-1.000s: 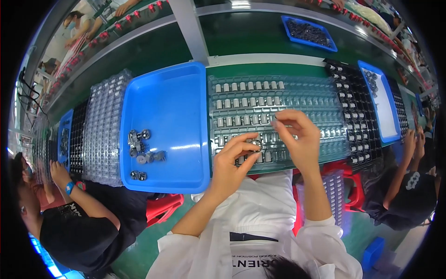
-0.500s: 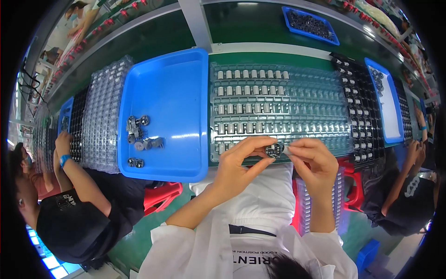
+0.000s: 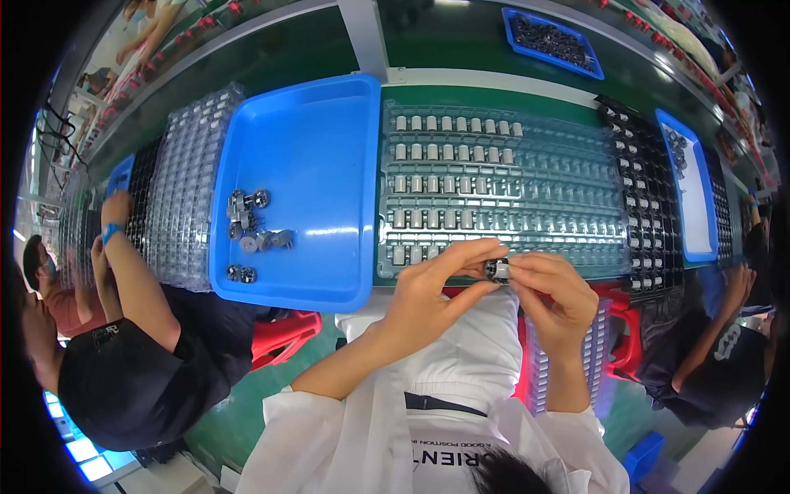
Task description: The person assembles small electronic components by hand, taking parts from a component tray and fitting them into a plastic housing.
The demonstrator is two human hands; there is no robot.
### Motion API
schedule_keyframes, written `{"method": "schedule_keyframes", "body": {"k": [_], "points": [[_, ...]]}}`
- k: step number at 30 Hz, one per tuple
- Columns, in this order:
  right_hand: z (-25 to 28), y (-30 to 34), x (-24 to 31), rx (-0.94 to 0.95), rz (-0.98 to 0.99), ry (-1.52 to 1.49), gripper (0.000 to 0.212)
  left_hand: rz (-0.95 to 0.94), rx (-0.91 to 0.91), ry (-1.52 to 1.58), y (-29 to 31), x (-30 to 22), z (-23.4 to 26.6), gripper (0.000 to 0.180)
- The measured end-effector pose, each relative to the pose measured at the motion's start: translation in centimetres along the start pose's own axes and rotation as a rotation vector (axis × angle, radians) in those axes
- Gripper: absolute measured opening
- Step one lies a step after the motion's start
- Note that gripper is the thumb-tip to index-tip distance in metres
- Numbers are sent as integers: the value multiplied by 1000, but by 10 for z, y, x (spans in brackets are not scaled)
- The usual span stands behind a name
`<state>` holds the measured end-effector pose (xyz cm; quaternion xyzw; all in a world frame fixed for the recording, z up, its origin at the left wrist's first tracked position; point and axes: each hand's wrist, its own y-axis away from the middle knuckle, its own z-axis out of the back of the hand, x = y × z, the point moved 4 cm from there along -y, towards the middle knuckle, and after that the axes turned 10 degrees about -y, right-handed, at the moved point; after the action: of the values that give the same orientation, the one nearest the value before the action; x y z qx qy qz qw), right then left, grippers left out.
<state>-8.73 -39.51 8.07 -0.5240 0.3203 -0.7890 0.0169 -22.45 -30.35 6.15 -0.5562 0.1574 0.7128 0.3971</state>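
A small round black-and-silver part [image 3: 494,270] is pinched between the thumb and fingers of my left hand [image 3: 436,290]. From the other side, my right hand [image 3: 556,298] pinches the silver cylindrical end of the same piece; its fingertips partly cover it. Both hands are held just over the near edge of a clear plastic tray [image 3: 568,189]. Rows of small silver cylinders [image 3: 444,185] fill the left part of that tray's slots. Left of the tray, a large blue bin [image 3: 317,198] holds several loose black-and-silver parts [image 3: 244,210] and grey round parts [image 3: 265,240].
Stacked clear trays [image 3: 193,189] stand left of the bin. On the right are a black tray [image 3: 646,206] with silver cylinders and a blue-rimmed bin [image 3: 695,198]. Another blue bin [image 3: 551,44] of dark parts lies at the back. Co-workers sit on both sides [image 3: 132,370].
The view has shifted slightly. My hands have brought the two pieces closer, and the silver cylinder now sits against the black part.
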Motion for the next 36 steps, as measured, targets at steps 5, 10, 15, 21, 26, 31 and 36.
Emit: {"method": "schedule_keyframes", "body": {"k": [5,10,15,21,26,31,36], "points": [[-1,2,3,2,-1,56,23,-32,-2,-22,1,-1,0,48],[-10,0,7,113,90,154,25,-42,-28,-86,8,6,4,46],[-23,4,7,141,-35,92,29,146,-35,89,14,4,14,43],[12,11,2,1,-169,149,28,0,-263,-804,18,20,112,44],[44,1,-17,-19,-250,58,27,49,-137,-1124,58,50,181,26],[122,-24,-32,-60,-147,416,22,239,-350,-626,56,54,192,17],[253,-35,-105,-207,-298,607,26,333,-219,-236,33,72,182,19]]}}
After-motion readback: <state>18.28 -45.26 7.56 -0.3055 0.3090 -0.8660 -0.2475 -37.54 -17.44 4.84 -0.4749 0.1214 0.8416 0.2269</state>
